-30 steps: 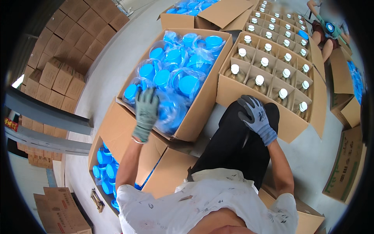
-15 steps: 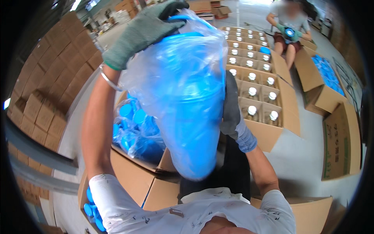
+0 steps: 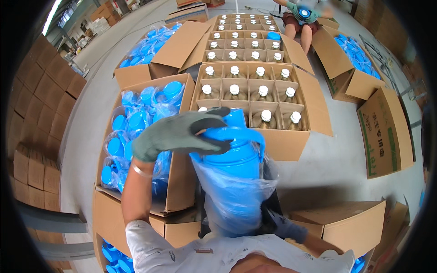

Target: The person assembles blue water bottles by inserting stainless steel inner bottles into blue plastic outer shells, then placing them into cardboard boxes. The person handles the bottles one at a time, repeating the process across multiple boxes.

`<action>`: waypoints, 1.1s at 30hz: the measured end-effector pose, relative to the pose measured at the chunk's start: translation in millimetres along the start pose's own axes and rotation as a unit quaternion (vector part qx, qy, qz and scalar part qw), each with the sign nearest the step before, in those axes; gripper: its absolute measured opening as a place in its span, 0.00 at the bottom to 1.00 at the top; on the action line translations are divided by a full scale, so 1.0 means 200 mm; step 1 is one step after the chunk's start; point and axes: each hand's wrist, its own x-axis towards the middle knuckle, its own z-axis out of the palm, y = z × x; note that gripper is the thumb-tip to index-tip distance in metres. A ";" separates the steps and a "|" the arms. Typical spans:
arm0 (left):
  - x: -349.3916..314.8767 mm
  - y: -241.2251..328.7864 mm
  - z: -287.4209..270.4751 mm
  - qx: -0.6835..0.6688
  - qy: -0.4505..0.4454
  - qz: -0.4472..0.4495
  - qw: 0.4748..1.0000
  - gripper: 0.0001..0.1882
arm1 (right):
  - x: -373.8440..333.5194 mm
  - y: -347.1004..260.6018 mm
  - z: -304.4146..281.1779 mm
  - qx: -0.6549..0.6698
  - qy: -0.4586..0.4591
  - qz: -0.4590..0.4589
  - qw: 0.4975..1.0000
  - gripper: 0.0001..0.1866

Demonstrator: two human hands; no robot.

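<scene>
Blue plastic takes centre stage: a tall container (image 3: 230,164) stands roughly upright at the lap, right in front of the white shirt (image 3: 200,257), its handle arching over the top, a clear bag (image 3: 234,200) bunched around its lower half. Down by the base comes the right hand (image 3: 284,227), gloved in grey and mostly tucked behind the container's side, so whether it grips or merely braces, I cannot tell. Up top, the left hand (image 3: 182,134), in a green-grey glove, reaches across the rim, thumb and fingers spread well apart. Just to the left sits an open carton (image 3: 182,182), packed with bagged blue containers (image 3: 136,120). Straight ahead, beyond the container, there's a divided carton (image 3: 284,145) with white-capped bottles (image 3: 234,91) standing in its cardboard cells. Over to the right, a printed carton (image 3: 384,132) stands on the grey floor (image 3: 318,168). Further on, more bottles fill the next carton, a blue lid (image 3: 273,35) showing at its right side, and off to the left brown boxes (image 3: 41,91) rise in a stack. At the far end, a seated co-worker's gloved hands (image 3: 305,13) hold a round blue item.
</scene>
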 end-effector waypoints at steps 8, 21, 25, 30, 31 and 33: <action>0.20 -0.53 0.30 -0.419 0.274 -0.023 0.865 0.25 | 0.58 -0.52 -0.86 -0.155 0.352 -0.144 0.912 0.21; 0.15 -0.38 0.45 -0.043 0.453 0.036 0.890 0.35 | 1.38 -0.43 -0.84 0.322 -0.010 -0.283 0.904 0.35; 0.11 -0.54 0.44 -0.068 0.405 0.039 0.911 0.33 | 1.31 -0.49 -0.82 0.233 0.048 -0.205 0.949 0.37; 0.10 -0.70 0.43 -0.140 0.318 0.054 0.936 0.27 | 1.25 -0.56 -0.93 0.312 -0.004 -0.089 0.946 0.32; 0.11 -0.67 0.43 -0.200 0.316 0.058 0.926 0.27 | 1.27 -0.53 -0.94 0.402 0.022 -0.075 0.912 0.29; 0.14 -0.61 0.41 -0.313 0.312 0.063 0.895 0.27 | 1.39 -0.38 -0.95 0.569 0.067 -0.047 0.818 0.25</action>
